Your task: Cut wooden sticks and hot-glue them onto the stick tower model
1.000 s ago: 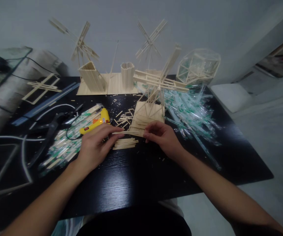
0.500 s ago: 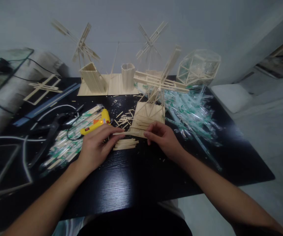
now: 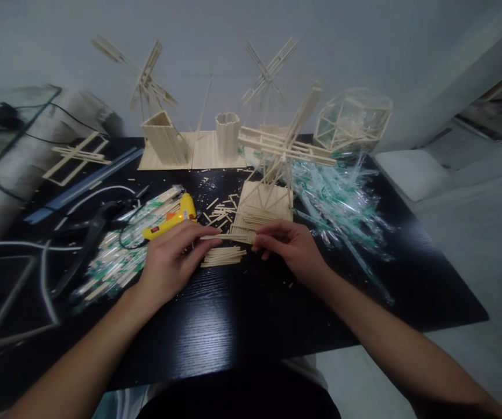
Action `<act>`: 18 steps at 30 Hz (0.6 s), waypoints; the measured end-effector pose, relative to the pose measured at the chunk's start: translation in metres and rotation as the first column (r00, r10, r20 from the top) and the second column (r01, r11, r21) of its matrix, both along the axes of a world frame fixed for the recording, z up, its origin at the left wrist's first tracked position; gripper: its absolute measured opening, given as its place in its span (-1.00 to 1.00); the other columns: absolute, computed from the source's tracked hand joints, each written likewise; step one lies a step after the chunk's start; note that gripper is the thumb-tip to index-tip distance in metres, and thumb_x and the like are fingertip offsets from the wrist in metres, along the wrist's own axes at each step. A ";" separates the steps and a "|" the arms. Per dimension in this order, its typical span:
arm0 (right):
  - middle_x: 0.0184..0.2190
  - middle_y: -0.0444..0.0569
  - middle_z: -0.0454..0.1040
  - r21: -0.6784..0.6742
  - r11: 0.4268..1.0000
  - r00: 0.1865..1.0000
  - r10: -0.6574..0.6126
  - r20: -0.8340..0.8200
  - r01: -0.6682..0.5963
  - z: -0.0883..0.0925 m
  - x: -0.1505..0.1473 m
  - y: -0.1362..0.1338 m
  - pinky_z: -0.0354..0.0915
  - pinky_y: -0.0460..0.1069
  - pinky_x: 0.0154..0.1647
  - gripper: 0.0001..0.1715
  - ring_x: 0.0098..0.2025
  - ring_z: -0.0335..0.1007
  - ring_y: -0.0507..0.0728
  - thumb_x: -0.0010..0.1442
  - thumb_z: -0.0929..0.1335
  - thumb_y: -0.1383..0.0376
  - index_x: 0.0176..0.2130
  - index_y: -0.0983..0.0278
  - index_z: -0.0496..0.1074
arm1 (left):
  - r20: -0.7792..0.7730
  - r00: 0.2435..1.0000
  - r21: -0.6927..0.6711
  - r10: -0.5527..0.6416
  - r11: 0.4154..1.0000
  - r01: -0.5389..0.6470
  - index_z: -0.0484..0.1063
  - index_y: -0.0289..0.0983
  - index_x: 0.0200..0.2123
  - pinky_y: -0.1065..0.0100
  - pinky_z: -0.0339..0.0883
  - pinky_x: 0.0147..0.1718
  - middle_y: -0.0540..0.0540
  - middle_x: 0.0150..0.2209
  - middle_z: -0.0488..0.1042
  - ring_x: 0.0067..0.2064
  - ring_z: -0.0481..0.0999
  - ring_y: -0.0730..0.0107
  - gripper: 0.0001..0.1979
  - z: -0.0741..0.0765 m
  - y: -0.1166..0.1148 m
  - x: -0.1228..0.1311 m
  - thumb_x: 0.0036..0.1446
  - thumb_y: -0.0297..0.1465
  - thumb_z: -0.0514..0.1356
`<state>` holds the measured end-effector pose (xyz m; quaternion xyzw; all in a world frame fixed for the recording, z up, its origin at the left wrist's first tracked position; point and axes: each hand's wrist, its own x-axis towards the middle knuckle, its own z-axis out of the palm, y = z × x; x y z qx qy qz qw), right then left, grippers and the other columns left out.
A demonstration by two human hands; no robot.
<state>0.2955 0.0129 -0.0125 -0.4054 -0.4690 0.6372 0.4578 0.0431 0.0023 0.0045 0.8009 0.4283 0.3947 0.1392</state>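
Matt wooden sticks (image 3: 223,256) lie on the glossy counter (image 3: 277,317) beside the left hand (image 3: 167,253), a smooth plastic glue gun (image 3: 187,206) beyond that hand.

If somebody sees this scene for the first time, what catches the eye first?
Probably the windmill-like stick model standing on its base, beyond the right hand. Next comes the bright yellow glue gun, beyond the left hand, then the shiny plastic wrappers at right on the table.

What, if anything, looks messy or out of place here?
Short stick pieces lie scattered at all angles on the black table, unlike the bunched sticks in front of them, and plastic wrappers sprawl in a tangled heap at right. Nothing looks clearly damaged.
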 end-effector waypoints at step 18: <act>-0.48 -0.20 0.56 0.046 0.999 0.999 0.016 -0.029 -0.015 0.008 0.002 -0.004 0.43 -0.07 -0.31 -0.49 -0.44 0.51 0.01 -0.16 0.69 0.26 -0.42 0.23 0.37 | 0.010 1.000 0.003 0.003 1.000 -0.003 0.59 -0.22 -0.12 0.31 0.48 -0.22 -0.07 -0.25 0.65 -0.25 0.62 0.36 -0.87 0.002 0.000 0.002 0.29 -0.36 0.31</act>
